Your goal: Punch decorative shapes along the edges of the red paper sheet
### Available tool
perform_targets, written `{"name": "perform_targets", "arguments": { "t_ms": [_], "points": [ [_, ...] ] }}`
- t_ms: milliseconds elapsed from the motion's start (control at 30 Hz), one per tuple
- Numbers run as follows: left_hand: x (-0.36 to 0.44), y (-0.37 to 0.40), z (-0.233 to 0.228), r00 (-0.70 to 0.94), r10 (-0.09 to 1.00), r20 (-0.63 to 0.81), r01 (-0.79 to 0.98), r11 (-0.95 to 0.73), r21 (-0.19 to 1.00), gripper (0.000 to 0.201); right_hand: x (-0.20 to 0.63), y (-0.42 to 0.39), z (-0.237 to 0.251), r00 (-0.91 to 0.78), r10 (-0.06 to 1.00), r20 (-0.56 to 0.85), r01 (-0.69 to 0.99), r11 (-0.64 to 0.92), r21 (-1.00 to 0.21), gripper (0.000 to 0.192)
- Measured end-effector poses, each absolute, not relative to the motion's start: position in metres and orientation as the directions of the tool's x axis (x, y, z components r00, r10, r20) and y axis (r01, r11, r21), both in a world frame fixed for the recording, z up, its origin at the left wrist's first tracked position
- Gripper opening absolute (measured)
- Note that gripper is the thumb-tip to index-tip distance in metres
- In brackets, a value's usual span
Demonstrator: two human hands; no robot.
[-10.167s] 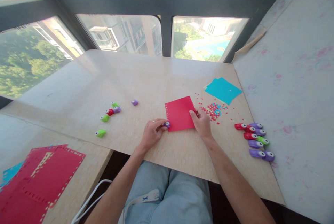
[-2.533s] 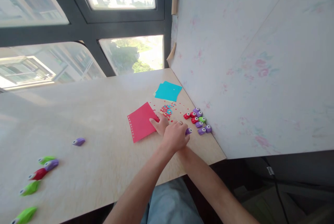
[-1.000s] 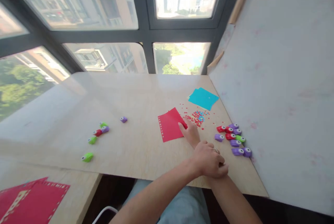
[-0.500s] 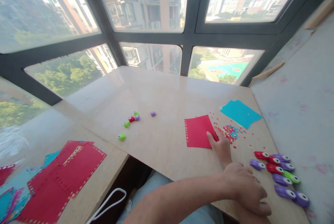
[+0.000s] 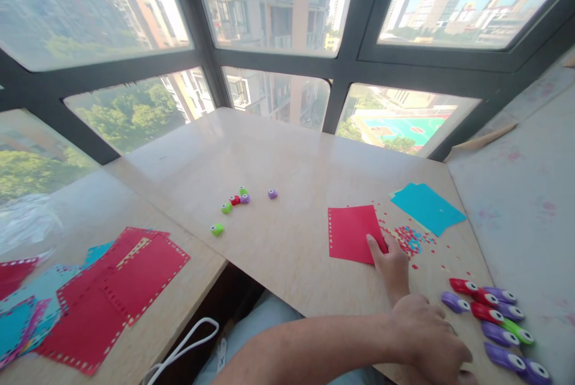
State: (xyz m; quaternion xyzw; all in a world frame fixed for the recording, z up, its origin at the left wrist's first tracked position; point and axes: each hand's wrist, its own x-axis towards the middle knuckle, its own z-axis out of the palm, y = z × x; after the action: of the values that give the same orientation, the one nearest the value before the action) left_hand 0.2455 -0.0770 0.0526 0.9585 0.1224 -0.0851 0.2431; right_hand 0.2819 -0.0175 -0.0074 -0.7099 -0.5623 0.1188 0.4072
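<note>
My right hand [image 5: 390,262] pinches the right edge of a red paper sheet [image 5: 353,232], thumb on top. A row of small punched holes runs along the sheet's left edge. A darker red edge shows by the fingers; I cannot make out what it is. My left arm crosses over the right one, and my left hand [image 5: 429,337] is closed over my right forearm, its fingers curled and partly hidden. Beside the sheet lies a scatter of red and blue paper bits [image 5: 411,241]. Purple, red and green hole punches with eye shapes [image 5: 487,313] stand to the right.
Blue paper sheets [image 5: 426,208] lie at the back right. Several small eyed punches [image 5: 235,200] are on the middle of the table [image 5: 287,157]. Punched red sheets [image 5: 146,277] and blue scraps cover the left side. A white cable loop [image 5: 188,343] hangs at the front gap.
The camera view has swung slightly, so the table and both hands appear further right. My right hand keeps hold of the red sheet, and my left hand stays over the right forearm.
</note>
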Motion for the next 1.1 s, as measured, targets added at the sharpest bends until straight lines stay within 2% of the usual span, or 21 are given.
{"name": "perform_targets", "arguments": {
  "t_ms": [233,567,667,767,833,900,967,1033,1100],
  "points": [
    [0.236,-0.084,0.047,0.964,0.253,-0.078,0.262,-0.864,0.431,0.044,0.284,-0.018,-0.011,0.338,0.901,0.273,0.714,-0.056,-0.697,0.05],
    [0.243,-0.078,0.049,0.971,0.168,-0.168,0.229,-0.848,0.477,0.044,0.286,-0.016,-0.027,0.344,0.874,0.342,0.751,-0.038,-0.659,0.052],
    [0.243,-0.079,0.045,0.974,0.197,-0.111,0.226,-0.84,0.494,0.039,0.287,-0.016,-0.029,0.343,0.872,0.35,0.758,-0.036,-0.652,0.056],
    [0.233,-0.08,0.04,0.955,0.298,0.013,0.242,-0.799,0.55,0.028,0.286,-0.017,-0.029,0.3,0.888,0.349,0.783,-0.02,-0.621,0.053],
    [0.221,-0.08,0.037,0.919,0.384,0.095,0.24,-0.732,0.637,0.027,0.284,-0.017,-0.027,0.265,0.902,0.34,0.794,-0.004,-0.608,0.05],
    [0.204,-0.08,0.036,0.877,0.458,0.147,0.178,-0.593,0.785,0.033,0.283,-0.017,-0.024,0.259,0.909,0.327,0.787,-0.002,-0.617,0.049],
    [0.182,-0.079,0.038,0.831,0.541,0.128,0.084,-0.351,0.933,0.038,0.283,-0.017,-0.021,0.274,0.914,0.298,0.769,-0.022,-0.639,0.051],
    [0.152,-0.074,0.044,0.679,0.732,0.058,0.042,-0.117,0.992,0.046,0.283,-0.017,-0.017,0.289,0.919,0.269,0.744,-0.039,-0.667,0.056],
    [0.115,-0.066,0.052,0.46,0.888,0.033,0.019,-0.047,0.999,0.051,0.283,-0.017,-0.014,0.29,0.923,0.254,0.717,-0.033,-0.696,0.057]
  ]
}}
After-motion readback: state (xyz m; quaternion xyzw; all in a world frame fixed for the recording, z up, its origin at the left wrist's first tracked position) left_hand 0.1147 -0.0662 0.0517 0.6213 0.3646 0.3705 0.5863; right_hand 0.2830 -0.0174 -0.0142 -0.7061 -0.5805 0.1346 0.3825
